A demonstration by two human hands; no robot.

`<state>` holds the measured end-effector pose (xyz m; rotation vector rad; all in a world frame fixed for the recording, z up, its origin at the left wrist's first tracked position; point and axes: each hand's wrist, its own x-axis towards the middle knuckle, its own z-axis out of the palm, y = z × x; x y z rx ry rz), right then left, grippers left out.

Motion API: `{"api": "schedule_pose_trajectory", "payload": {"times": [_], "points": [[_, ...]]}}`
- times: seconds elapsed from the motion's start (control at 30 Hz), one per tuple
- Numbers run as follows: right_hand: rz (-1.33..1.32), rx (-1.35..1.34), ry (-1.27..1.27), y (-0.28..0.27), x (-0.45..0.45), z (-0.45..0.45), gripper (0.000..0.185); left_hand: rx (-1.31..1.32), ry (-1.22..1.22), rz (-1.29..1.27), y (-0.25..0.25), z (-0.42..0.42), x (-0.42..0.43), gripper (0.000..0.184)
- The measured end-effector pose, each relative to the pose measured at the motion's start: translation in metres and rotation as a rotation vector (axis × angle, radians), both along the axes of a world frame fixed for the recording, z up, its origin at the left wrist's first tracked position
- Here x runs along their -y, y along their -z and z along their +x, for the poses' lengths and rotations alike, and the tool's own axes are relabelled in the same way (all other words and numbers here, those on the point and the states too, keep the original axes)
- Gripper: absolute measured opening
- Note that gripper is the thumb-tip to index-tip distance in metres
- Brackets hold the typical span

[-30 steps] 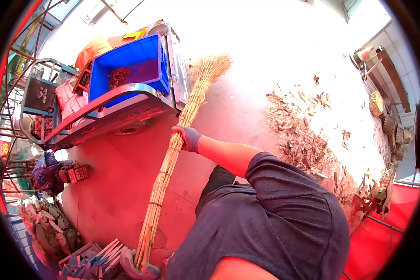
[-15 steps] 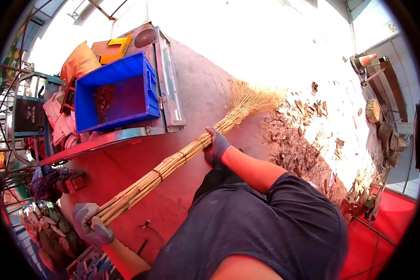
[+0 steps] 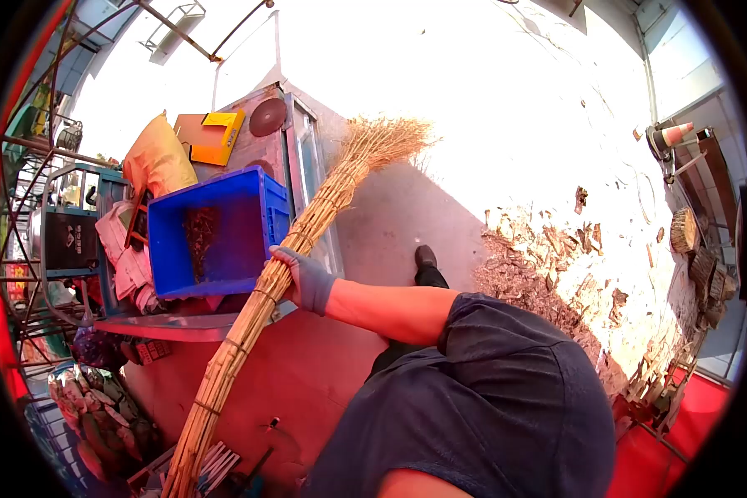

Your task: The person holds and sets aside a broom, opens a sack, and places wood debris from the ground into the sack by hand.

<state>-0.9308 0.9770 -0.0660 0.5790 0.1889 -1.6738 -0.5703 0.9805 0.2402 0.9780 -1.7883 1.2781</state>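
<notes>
A long twig broom (image 3: pixel 249 319) slants across the view, its bristles (image 3: pixel 382 141) up and away from me at the top. My right hand (image 3: pixel 305 278), in a grey glove, is closed around the upper part of the bound stalks, beside the blue crate (image 3: pixel 166 249). The crate stands on a metal cart and has brown scraps inside. The lower end of the broom runs out at the bottom edge. My left hand is out of view.
Wood chips and bark (image 3: pixel 531 282) lie on the floor to the right, with cut logs (image 3: pixel 685 231) and a traffic cone (image 3: pixel 676 133) beyond. The cart (image 3: pixel 307 153) also carries an orange sack (image 3: pixel 158 158). My shoe (image 3: pixel 425 256) is on the floor ahead.
The broom has swung up and left, away from the wood chips and closer to the cart. My right hand moved left with it. My left hand, on the handle's end before, has left the view.
</notes>
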Motion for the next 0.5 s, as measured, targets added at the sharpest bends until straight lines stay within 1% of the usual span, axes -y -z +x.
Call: {"api": "schedule_pose_trajectory", "payload": {"times": [0.03, 0.07, 0.1, 0.13, 0.17, 0.2, 0.23, 0.27, 0.3, 0.33, 0.37, 0.4, 0.43, 0.47, 0.5], "points": [[0.044, -0.100, 0.065, 0.023, 0.027, -0.031, 0.012, -0.017, 0.000, 0.156, 0.017, -0.012, 0.001, 0.035], [-0.038, -0.142, 0.121, 0.062, 0.060, -0.068, 0.008, -0.043, -0.006, 0.309, 0.033, -0.025, 0.003, 0.031], [0.106, -0.191, 0.059, 0.061, 0.071, -0.117, 0.009, -0.104, 0.272, 0.448, 0.045, -0.112, -0.009, 0.021], [0.041, -0.237, 0.058, 0.104, 0.091, -0.161, 0.013, -0.166, 0.547, 0.593, 0.056, -0.199, -0.021, 0.018], [0.073, -0.190, -0.059, 0.136, 0.100, -0.208, 0.016, -0.182, 0.585, 0.721, 0.072, -0.250, -0.025, 0.016], [0.216, -0.340, -0.012, 0.140, 0.089, -0.240, 0.020, -0.198, 0.622, 0.849, 0.083, -0.289, -0.027, 0.016], [0.367, -0.326, -0.065, 0.149, 0.079, -0.265, 0.024, -0.180, 0.635, 0.855, 0.084, -0.316, -0.026, 0.016], [0.352, -0.245, -0.205, 0.162, 0.064, -0.287, 0.025, -0.098, 0.651, 0.883, 0.081, -0.340, -0.023, 0.016], [0.290, -0.218, -0.186, 0.178, 0.041, -0.293, 0.025, -0.024, 0.660, 0.917, 0.077, -0.361, -0.022, 0.016], [0.228, -0.109, -0.134, 0.180, 0.008, -0.287, 0.025, -0.061, 0.646, 0.975, 0.068, -0.378, -0.022, 0.018], [0.243, -0.103, -0.045, 0.180, -0.025, -0.269, 0.025, -0.049, 0.647, 0.996, 0.062, -0.378, -0.016, 0.018], [0.310, -0.083, 0.055, 0.170, -0.052, -0.249, 0.026, -0.059, 0.711, 1.075, 0.057, -0.371, 0.000, 0.017], [0.273, 0.007, 0.062, 0.169, -0.076, -0.231, 0.028, -0.073, 0.777, 1.150, 0.050, -0.363, 0.016, 0.017], [0.338, 0.059, 0.075, 0.145, -0.096, -0.216, 0.028, -0.185, 0.761, 1.187, 0.036, -0.355, 0.031, 0.018], [0.334, 0.025, 0.143, 0.096, -0.117, -0.208, 0.030, -0.299, 0.747, 1.220, 0.019, -0.353, 0.045, 0.019]]}}
